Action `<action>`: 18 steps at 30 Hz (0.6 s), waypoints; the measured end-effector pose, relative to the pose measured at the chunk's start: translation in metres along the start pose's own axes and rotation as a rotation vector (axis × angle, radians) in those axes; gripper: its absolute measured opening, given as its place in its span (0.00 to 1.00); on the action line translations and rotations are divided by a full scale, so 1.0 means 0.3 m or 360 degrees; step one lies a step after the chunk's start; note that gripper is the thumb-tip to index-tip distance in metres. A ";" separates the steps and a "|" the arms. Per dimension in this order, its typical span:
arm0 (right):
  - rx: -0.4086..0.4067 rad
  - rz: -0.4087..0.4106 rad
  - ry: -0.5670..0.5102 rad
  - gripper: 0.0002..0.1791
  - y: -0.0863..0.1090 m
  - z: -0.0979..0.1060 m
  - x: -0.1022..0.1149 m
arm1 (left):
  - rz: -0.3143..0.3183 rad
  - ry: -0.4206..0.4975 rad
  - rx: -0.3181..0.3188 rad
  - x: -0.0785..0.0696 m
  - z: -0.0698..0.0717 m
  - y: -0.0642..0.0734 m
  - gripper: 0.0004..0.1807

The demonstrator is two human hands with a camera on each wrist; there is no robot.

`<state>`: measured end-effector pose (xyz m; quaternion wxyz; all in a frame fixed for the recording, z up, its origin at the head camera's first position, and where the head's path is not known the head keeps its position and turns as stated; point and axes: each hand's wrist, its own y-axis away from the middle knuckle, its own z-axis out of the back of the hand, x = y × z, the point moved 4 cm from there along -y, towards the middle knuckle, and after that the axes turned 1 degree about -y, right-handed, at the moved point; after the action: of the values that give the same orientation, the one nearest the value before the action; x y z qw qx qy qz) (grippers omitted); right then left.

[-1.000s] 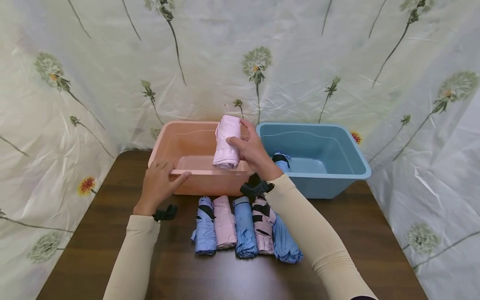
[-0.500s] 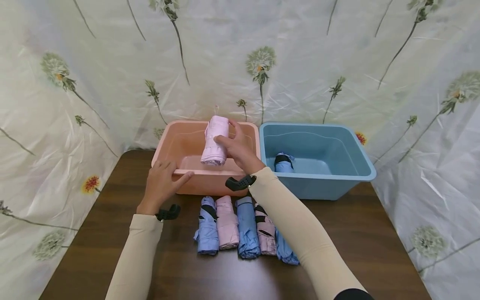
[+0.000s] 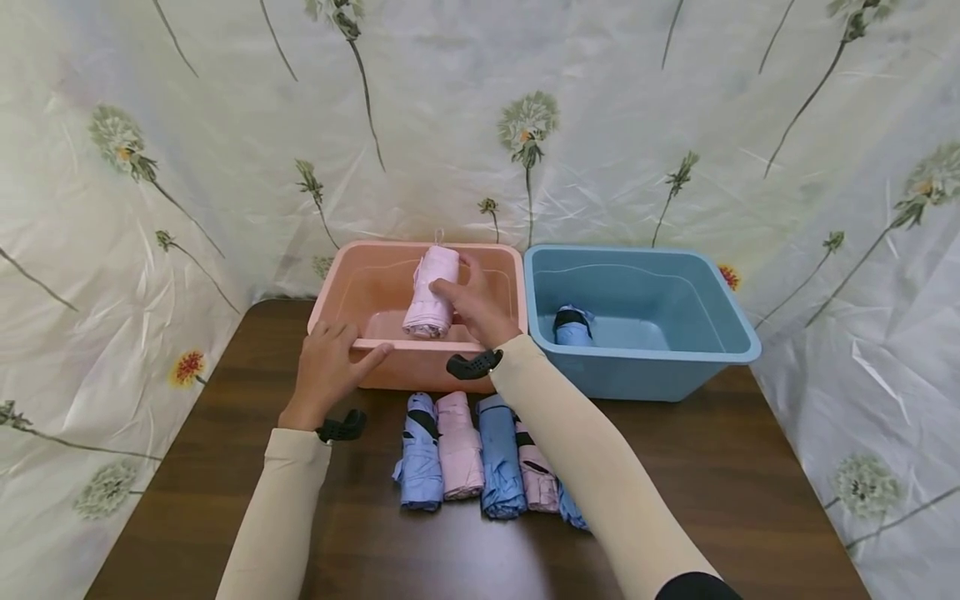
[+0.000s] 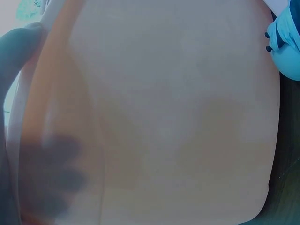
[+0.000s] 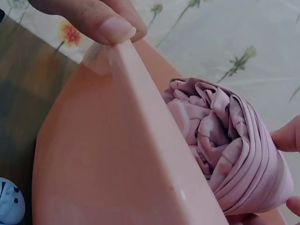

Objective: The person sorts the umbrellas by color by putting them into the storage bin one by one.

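In the head view, my right hand (image 3: 476, 302) grips a folded pink umbrella (image 3: 431, 292) at the mouth of the peach bin (image 3: 420, 367). The umbrella's wrist loop points away from me. In the right wrist view, the front rim hides part of the umbrella's gathered end (image 5: 229, 145). My left hand (image 3: 324, 371) pinches the bin's rim near its front left corner. Its thumb lies along the front rim, and the fingers are over the left side. Dark finger shadows show through the bin's wall (image 4: 164, 108) in the left wrist view.
A blue bin (image 3: 652, 375) stands to the right, with a folded blue umbrella (image 3: 573, 327) in it. Several folded umbrellas, blue and pink (image 3: 460, 450), lie in a row on the dark wooden table (image 3: 360, 542). My right forearm covers the row's right end. A flowered curtain (image 3: 420, 125) hangs behind.
My right hand has moved left, then down with the pink umbrella, into the mouth of the peach bin. The left hand keeps its place on the rim. The head view has shifted slightly.
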<state>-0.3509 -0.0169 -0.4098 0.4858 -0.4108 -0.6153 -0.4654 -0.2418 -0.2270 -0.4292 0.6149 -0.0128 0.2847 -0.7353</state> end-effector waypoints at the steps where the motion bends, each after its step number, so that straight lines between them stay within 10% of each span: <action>1: -0.0004 -0.0005 0.0015 0.42 -0.003 0.001 -0.003 | -0.0005 -0.0002 -0.0003 -0.001 0.000 0.000 0.29; 18: 0.0133 -0.0285 0.0312 0.34 -0.024 0.005 -0.049 | -0.0066 -0.0015 -0.0056 -0.006 0.005 0.002 0.29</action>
<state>-0.3553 -0.0179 -0.4257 0.5167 -0.2862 -0.6179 -0.5189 -0.2403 -0.2259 -0.4276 0.6006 -0.0331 0.2945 -0.7426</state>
